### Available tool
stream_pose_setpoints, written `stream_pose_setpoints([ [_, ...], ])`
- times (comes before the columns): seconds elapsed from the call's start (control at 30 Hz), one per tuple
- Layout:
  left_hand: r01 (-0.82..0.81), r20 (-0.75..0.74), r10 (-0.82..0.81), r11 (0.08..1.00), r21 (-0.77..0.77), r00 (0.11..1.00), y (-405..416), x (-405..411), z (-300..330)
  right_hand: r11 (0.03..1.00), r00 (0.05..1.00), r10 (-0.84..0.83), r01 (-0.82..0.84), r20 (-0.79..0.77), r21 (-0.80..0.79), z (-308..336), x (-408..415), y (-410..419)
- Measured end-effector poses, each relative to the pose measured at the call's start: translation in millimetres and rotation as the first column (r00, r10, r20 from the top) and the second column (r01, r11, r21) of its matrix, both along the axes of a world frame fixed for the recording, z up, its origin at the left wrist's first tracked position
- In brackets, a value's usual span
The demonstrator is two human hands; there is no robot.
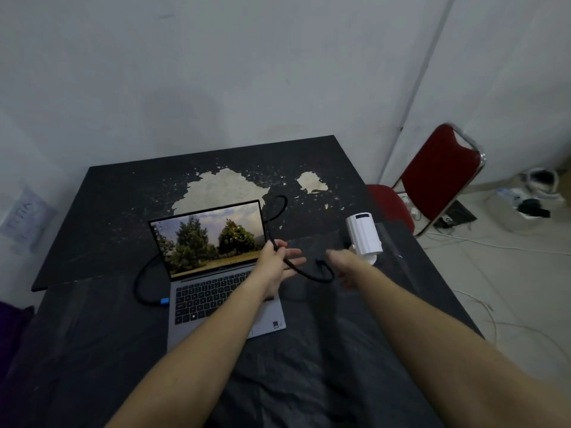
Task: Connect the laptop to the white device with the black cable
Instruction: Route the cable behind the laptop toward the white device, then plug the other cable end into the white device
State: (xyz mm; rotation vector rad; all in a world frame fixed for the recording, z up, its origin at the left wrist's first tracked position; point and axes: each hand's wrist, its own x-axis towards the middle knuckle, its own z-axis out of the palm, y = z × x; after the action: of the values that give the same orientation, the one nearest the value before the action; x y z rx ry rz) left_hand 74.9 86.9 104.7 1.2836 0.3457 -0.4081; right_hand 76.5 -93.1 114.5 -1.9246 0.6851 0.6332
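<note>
An open laptop [216, 273] sits on the dark desk [108, 211], left of centre, its screen lit with a picture of trees. The black cable [309, 274] starts at a blue plug [164, 301] at the laptop's left edge, curves out to the left and back behind the screen, rises in a loop [278, 208] just past the screen's right side, and drops into the left hand [279, 257]. That hand hovers above the right part of the keyboard, thumb and forefinger pinching the cable while the other fingers spread loosely. From there the cable sags in an arc to the right, ending close to the right hand [346, 261]. The right hand is blurred; whether it grips the cable's free end cannot be told. Just beyond the right hand, on the right part of the desk, stands the white device [364, 234], upright and slightly tilted on a small pale base. The desk's far surface has large pale patches [222, 188] where the dark coating has flaked off. Beyond the desk's right edge stands a red chair [432, 180] with a metal frame, and loose white wires [494, 245] lie on the floor
</note>
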Motion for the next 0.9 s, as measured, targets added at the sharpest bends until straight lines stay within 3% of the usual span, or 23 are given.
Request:
stream_pose_setpoints([
  [0.13, -0.006, -0.095, -0.008, 0.988, -0.152, 0.995, 2.7, -25.1, -6.0, 0.94, 0.954, -0.183, 0.241, -0.238, 0.242, -27.0, -50.2, -7.2],
  [0.23, 0.026, -0.171, -0.059, 0.982, -0.189, 0.983, 1.5, -48.4, -12.7, 0.73, 0.876, -0.403, 0.483, -0.266, 0.483, -35.6, -65.7, -10.6],
  [0.33, 0.077, -0.268, -0.109, 0.989, -0.128, 0.957, -4.0, -67.6, -21.4, 0.568, 0.762, -0.606, 0.614, -0.227, 0.548, -37.1, -70.9, -23.3],
  [0.47, 0.282, -0.424, -0.267, 0.959, -0.028, 0.865, -21.4, -90.6, -34.3, 0.582, 0.735, -0.668, 0.613, -0.116, 0.535, -32.3, -70.5, -66.3],
  [0.63, 0.43, -0.519, -0.335, 0.9, 0.072, 0.786, -73.7, -90.7, -53.3, 0.623, 0.853, -0.518, 0.421, -0.056, 0.659, -17.9, -53.1, -122.5],
  [0.67, 0.48, -0.53, -0.359, 0.871, 0.105, 0.768, -84.5, -89.7, -56.3, 0.643, 0.877, -0.479, 0.379, -0.037, 0.666, -16.8, -50.2, -130.6],
  [0.73, 0.651, -0.578, -0.44, 0.726, 0.22, 0.687, -115.6, -80.4, -63.4, 0.705, 0.921, -0.389, 0.308, -0.014, 0.639, -19.3, -40.7, -155.4],
  [0.83, 0.871, -0.74, -0.474, 0.368, 0.326, 0.477, -148.2, -60.6, -70.7, 0.777, 0.955, -0.289, 0.273, -0.063, 0.567, -35.8, -32.4, -185.8],
  [0.9, 0.881, -0.739, -0.479, 0.253, 0.4, 0.473, -166.9, -34.3, -71.4, 0.798, 0.963, -0.251, 0.261, -0.093, 0.543, -51.2, -26.7, -200.7],
])
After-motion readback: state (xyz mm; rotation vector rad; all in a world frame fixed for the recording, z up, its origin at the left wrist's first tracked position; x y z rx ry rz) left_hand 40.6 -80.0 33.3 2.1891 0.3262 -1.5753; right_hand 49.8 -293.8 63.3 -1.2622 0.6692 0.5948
